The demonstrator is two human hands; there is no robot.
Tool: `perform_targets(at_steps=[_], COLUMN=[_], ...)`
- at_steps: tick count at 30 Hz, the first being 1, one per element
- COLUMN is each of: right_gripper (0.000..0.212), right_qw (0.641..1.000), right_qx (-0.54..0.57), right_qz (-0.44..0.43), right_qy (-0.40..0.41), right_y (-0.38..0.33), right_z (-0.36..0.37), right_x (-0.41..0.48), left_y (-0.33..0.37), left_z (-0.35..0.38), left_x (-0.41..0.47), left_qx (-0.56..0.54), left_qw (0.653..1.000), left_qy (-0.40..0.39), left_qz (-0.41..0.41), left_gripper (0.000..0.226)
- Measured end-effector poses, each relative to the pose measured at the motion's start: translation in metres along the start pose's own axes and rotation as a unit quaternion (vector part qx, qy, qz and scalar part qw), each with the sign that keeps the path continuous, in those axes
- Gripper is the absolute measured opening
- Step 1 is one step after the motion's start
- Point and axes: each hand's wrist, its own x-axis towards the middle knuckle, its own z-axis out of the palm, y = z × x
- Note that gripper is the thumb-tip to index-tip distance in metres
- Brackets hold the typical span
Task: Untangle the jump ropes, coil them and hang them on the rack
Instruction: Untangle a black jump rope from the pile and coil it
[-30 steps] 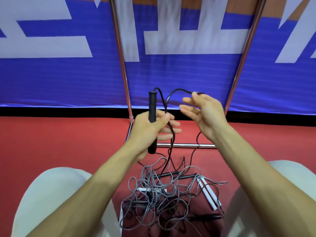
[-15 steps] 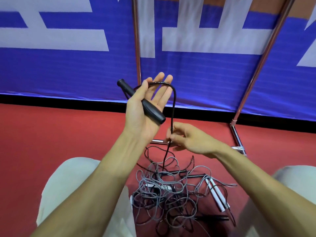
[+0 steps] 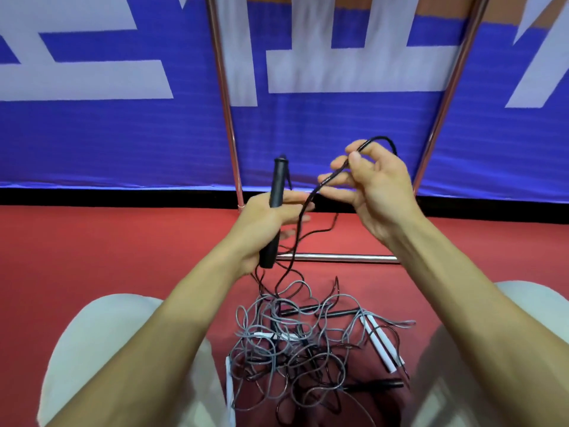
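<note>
On the red floor [image 3: 123, 257] between the person's knees lie tangled jump ropes [image 3: 295, 343], grey and black. Above them the left hand [image 3: 261, 223] grips a black handle [image 3: 277, 192], held upright. Beside it, higher, the right hand [image 3: 375, 186] pinches the black cord [image 3: 334, 175] between thumb and fingers. The metal rack [image 3: 338, 257] stands beyond.

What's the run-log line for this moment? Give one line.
left grip holds black handle | right grip pinches black cord, raised | tangled ropes lie on red floor
</note>
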Motion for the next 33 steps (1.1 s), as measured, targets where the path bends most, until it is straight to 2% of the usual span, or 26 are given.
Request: perform_targets(at_steps=[4, 8, 10, 13, 16, 19, 21, 23, 25, 27, 29, 30, 31, 33], right_gripper=[0.019, 0.018, 0.017, 0.015, 0.024, 0.03, 0.019, 0.028, 0.038, 0.029, 0.022, 0.023, 0.025, 0.028], right_qw=[0.988, 0.954, 0.942, 0.96, 0.983, 0.982, 0.969, 0.951, 0.913, 0.87, 0.852, 0.858, 0.876, 0.921], right_qx=[0.136, 0.259, 0.277, 0.191, 0.054, -0.115, -0.186, -0.227, -0.293, -0.363, -0.42, -0.43, -0.41, -0.335], right_qz=[0.026, 0.082, 0.108, 0.124, 0.145, 0.152, 0.153, 0.17, 0.177, 0.165, 0.126, 0.113, 0.117, 0.12], right_qy=[0.067, 0.127, 0.157, 0.161, 0.1, 0.01, -0.051, -0.126, -0.223, -0.292, -0.286, -0.259, -0.224, -0.156], right_y=[-0.006, -0.005, -0.004, 0.0, 0.006, 0.016, 0.023, 0.03, 0.039, 0.049, 0.057, 0.059, 0.058, 0.051], right_z=[-0.012, -0.019, -0.021, -0.022, -0.02, -0.013, -0.007, -0.004, -0.003, -0.001, 0.001, 0.002, 0.004, 0.006], right_x=[0.007, 0.01, 0.011, 0.014, 0.013, 0.007, 0.002, -0.003, -0.009, -0.015, -0.016, -0.015, -0.012, -0.008], left_y=[-0.005, -0.012, -0.012, -0.005, 0.006, 0.015, 0.017, 0.018, 0.019, 0.019, 0.019, 0.018, 0.018, 0.015], left_z=[0.012, 0.019, 0.022, 0.024, 0.021, 0.012, 0.007, 0.002, -0.004, -0.011, -0.016, -0.018, -0.019, -0.021], left_x=[-0.004, -0.006, -0.007, -0.009, -0.01, -0.008, -0.008, -0.007, -0.006, -0.006, -0.007, -0.007, -0.007, -0.006], left_qx=[0.054, 0.102, 0.079, -0.039, -0.194, -0.312, -0.363, -0.423, -0.482, -0.516, -0.557, -0.58, -0.592, -0.572], left_qw=[0.994, 0.99, 0.992, 0.995, 0.977, 0.944, 0.925, 0.899, 0.87, 0.851, 0.826, 0.81, 0.801, 0.816], left_qy=[-0.095, -0.089, -0.073, -0.052, -0.026, -0.007, -0.003, 0.006, 0.012, 0.016, 0.012, 0.011, 0.014, 0.028], left_qz=[-0.002, 0.044, 0.063, 0.075, 0.091, 0.109, 0.113, 0.11, 0.105, 0.099, 0.09, 0.085, 0.082, 0.077], left_gripper=[0.019, 0.011, 0.01, 0.008, 0.009, 0.009, 0.009, 0.009, 0.008, 0.008, 0.011, 0.013, 0.015, 0.015])
